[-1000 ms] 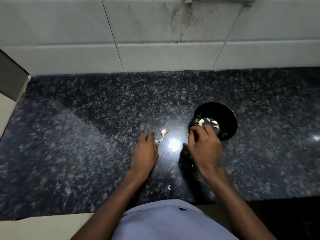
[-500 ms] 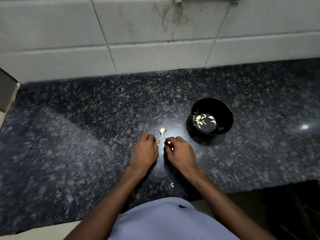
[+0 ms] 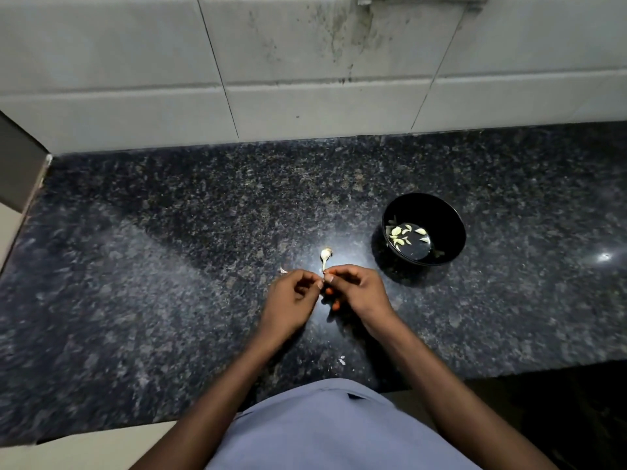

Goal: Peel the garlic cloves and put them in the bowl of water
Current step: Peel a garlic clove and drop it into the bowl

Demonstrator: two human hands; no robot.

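Head view: hands hide any clove pinched

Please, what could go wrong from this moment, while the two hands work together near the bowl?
1. The black round bowl with water and peeled cloves stands close to the right hand; a careless move might tip it.
2. The left hand and right hand meet fingertip to fingertip; whatever they pinch is too small to see and might slip onto the dark speckled granite counter.
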